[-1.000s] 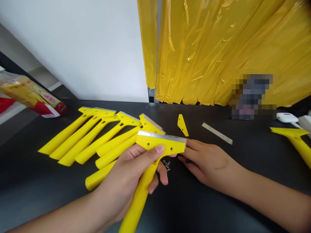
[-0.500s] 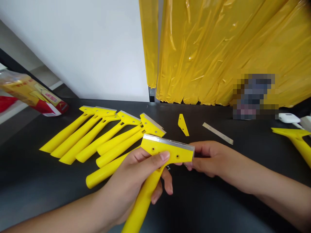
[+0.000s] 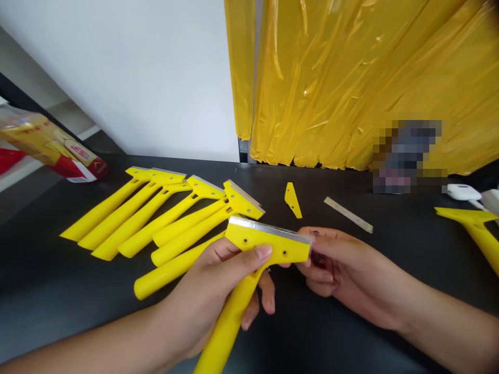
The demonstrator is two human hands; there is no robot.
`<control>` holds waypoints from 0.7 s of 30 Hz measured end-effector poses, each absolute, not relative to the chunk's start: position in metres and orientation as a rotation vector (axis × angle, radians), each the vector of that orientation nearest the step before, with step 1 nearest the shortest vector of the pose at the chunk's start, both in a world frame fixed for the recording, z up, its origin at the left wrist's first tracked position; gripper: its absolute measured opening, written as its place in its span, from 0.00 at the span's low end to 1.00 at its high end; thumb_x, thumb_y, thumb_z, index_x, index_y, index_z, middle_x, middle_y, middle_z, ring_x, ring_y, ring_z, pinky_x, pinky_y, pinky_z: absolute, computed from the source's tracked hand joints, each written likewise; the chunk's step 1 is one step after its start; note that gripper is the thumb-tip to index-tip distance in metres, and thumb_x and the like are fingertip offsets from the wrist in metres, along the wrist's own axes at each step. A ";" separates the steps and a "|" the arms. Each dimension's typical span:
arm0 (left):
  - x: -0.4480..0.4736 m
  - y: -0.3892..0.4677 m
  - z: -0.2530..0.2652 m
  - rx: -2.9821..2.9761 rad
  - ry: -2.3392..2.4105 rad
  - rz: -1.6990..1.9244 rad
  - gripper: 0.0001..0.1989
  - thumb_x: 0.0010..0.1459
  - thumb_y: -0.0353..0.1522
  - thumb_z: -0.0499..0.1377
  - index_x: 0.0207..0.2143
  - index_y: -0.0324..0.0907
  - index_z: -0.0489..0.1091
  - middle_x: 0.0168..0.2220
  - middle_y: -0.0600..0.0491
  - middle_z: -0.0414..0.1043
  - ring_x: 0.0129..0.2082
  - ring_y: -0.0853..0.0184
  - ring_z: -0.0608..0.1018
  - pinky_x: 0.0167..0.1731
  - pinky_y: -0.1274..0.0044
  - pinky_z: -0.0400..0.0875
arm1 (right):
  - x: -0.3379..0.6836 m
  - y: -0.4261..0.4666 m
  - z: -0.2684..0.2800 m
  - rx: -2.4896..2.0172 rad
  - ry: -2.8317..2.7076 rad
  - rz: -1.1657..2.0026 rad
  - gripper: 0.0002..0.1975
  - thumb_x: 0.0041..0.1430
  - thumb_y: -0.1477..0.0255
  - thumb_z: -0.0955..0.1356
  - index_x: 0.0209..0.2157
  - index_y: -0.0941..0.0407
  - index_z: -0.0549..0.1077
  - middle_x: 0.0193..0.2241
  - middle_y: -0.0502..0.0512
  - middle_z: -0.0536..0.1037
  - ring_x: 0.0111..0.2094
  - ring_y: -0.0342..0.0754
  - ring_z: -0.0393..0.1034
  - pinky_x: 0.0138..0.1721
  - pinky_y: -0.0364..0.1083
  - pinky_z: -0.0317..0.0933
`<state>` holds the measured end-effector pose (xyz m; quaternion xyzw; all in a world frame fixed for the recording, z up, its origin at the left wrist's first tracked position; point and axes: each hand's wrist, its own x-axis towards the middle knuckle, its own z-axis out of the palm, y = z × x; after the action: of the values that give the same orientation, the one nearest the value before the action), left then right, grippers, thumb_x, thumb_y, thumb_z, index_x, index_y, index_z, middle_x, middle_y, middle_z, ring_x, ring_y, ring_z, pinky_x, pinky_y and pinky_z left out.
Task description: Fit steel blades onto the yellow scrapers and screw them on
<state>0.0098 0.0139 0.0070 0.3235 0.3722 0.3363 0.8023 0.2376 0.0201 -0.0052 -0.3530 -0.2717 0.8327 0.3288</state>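
My left hand (image 3: 222, 275) is wrapped round the neck of a yellow scraper (image 3: 268, 244), its thumb pressed on the head. A metal blade (image 3: 273, 227) runs along the head's far edge, and two holes show in the head. At the head's right end, my right hand (image 3: 335, 259) is curled with its thumb against the corner; its index fingertip is behind. Something small and dark shows among the right fingers, too hidden to name. Beyond lie a loose yellow cover plate (image 3: 292, 200) with two holes and a loose metal blade (image 3: 348, 214).
Several yellow scrapers (image 3: 171, 208) lie fanned out on the black table (image 3: 304, 332) at left. A yellow and red package (image 3: 58, 150) is at far left. Another yellow scraper (image 3: 471, 226) and a white charger (image 3: 463, 191) are at right. Yellow plastic sheeting (image 3: 331, 88) hangs behind.
My right hand has turned so that its palm side shows more, and its thumb has moved up to the scraper head's corner. My left hand keeps its grip.
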 end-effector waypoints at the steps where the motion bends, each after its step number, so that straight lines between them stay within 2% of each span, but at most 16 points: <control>1: 0.010 0.015 0.007 0.694 0.795 0.739 0.14 0.69 0.41 0.67 0.44 0.38 0.83 0.21 0.51 0.78 0.15 0.75 0.70 0.14 0.87 0.62 | 0.239 0.020 -0.005 -0.919 -0.720 2.167 0.15 0.69 0.61 0.73 0.35 0.59 0.75 0.32 0.50 0.72 0.24 0.36 0.51 0.25 0.42 0.40; 8: 0.011 0.017 0.006 0.710 0.807 0.774 0.12 0.71 0.39 0.65 0.43 0.38 0.81 0.21 0.51 0.79 0.15 0.76 0.69 0.14 0.88 0.61 | 0.240 0.018 -0.003 -0.872 -0.749 2.203 0.19 0.72 0.55 0.70 0.38 0.58 0.76 0.33 0.49 0.68 0.26 0.37 0.51 0.26 0.42 0.41; 15: 0.012 0.018 0.005 0.773 0.799 0.779 0.12 0.72 0.39 0.64 0.37 0.40 0.78 0.22 0.52 0.79 0.15 0.76 0.70 0.15 0.89 0.63 | 0.239 0.019 -0.003 -0.857 -0.710 2.231 0.10 0.69 0.66 0.74 0.38 0.59 0.75 0.32 0.47 0.64 0.26 0.36 0.48 0.25 0.40 0.40; 21: 0.011 0.016 0.004 0.771 0.790 0.755 0.12 0.71 0.39 0.65 0.36 0.41 0.78 0.22 0.55 0.77 0.15 0.77 0.70 0.15 0.89 0.63 | 0.238 0.019 -0.007 -0.890 -0.812 2.189 0.10 0.70 0.66 0.73 0.39 0.58 0.77 0.28 0.46 0.59 0.26 0.38 0.44 0.25 0.41 0.40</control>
<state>0.0111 0.0160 0.0040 0.3575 0.3664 0.3500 0.7845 0.2380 0.0186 -0.0074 -0.3378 -0.3084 0.8312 0.3159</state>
